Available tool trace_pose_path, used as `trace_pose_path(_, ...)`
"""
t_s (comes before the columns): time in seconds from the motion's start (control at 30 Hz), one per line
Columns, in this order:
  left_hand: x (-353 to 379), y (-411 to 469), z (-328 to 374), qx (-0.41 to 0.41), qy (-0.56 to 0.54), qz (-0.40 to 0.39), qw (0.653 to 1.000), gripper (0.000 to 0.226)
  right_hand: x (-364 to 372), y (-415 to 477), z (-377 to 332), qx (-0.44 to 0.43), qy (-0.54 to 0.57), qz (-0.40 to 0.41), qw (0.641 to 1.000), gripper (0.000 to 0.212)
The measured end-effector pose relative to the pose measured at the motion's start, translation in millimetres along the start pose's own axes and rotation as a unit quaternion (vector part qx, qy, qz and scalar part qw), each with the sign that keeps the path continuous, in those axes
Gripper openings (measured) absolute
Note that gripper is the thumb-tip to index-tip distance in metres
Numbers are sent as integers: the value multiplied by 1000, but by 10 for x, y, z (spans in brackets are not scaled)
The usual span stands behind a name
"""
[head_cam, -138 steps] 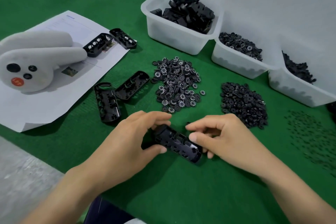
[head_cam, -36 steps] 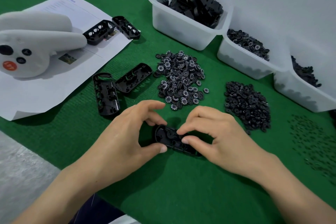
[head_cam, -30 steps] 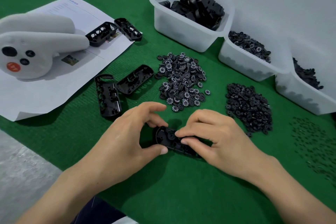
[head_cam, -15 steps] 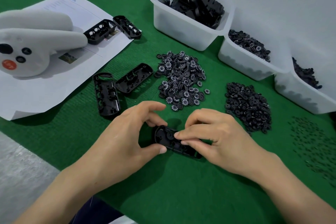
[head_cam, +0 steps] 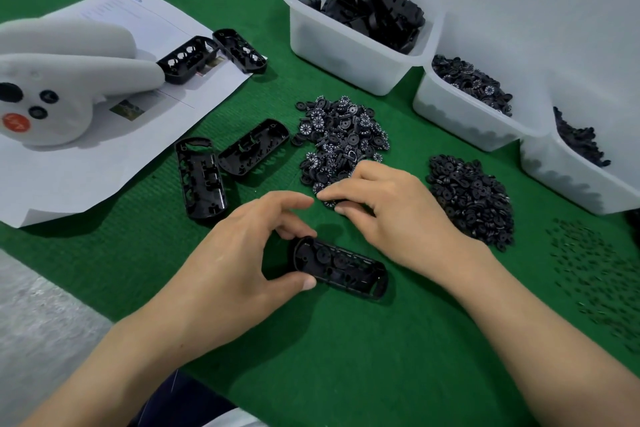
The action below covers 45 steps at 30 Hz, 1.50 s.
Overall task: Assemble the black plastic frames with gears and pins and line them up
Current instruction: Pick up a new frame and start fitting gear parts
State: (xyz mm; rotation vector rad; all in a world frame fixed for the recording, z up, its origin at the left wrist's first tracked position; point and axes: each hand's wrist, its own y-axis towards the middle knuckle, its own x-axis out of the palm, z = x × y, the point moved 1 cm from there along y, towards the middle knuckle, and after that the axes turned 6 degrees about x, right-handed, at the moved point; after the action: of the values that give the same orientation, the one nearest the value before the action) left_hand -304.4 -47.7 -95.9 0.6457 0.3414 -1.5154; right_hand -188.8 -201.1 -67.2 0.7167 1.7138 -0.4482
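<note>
Left hand (head_cam: 239,260) grips the partly geared frame (head_cam: 341,265); right hand (head_cam: 391,215) pinches a numbered gear (head_cam: 329,204) in its fingers (head_cam: 349,189) at the pile (head_cam: 343,139); pins (head_cam: 595,274), line-up apparently outstanding

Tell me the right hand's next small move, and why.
Probably pinch one gear from the numbered gear pile and carry it to the frame: the right hand has its fingertips at the pile's near edge, and the left hand grips the frame's end.
</note>
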Motion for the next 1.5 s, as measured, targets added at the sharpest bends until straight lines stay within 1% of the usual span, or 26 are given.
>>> trace_pose_path(0.1,3,4,-1,-1,0,2,1000,63,-44,9,-1,-40,-33,-7,999,16)
trace_pose_path(0.17,4,12,-3,1,2,2,1000,63,-73,8,8,-45,-33,-19,998,13)
trace_pose_path(0.37,0,17,-3,5,2,3,1000,63,-107,-99,79,-2,69,-61,996,11)
trace_pose_path(0.47,2,19,-8,6,2,3,1000,63,-126,-158,107,30,95,-59,993,13)
trace_pose_path(0.63,0,19,-6,8,2,1,1000,64,-79,-140,80,36,67,-55,996,10)
trace_pose_path(0.7,1,16,-9,6,3,3,1000,65,-111,-166,95,44,99,-54,993,9)
trace_pose_path(0.77,3,14,-13,7,5,3,1000,64,-174,-244,113,47,146,-54,987,12)
trace_pose_path(0.83,4,14,-14,7,5,4,1000,64,-217,-341,97,30,165,-69,983,14)
trace_pose_path(0.93,4,21,-12,7,5,5,1000,62,-194,-440,47,6,129,-82,988,12)
trace_pose_path(1.07,2,20,-13,6,6,6,1000,62,-177,-459,6,-7,88,-56,995,10)
trace_pose_path(1.27,10,18,-14,4,9,7,1000,62,-171,-494,-20,-33,64,-38,997,5)
trace_pose_path(1.4,10,21,2,5,5,6,1000,60,-172,-499,-25,-43,51,-22,998,8)
trace_pose_path(1.5,7,25,7,6,3,8,1000,59,-159,-504,-45,-35,49,-25,998,9)
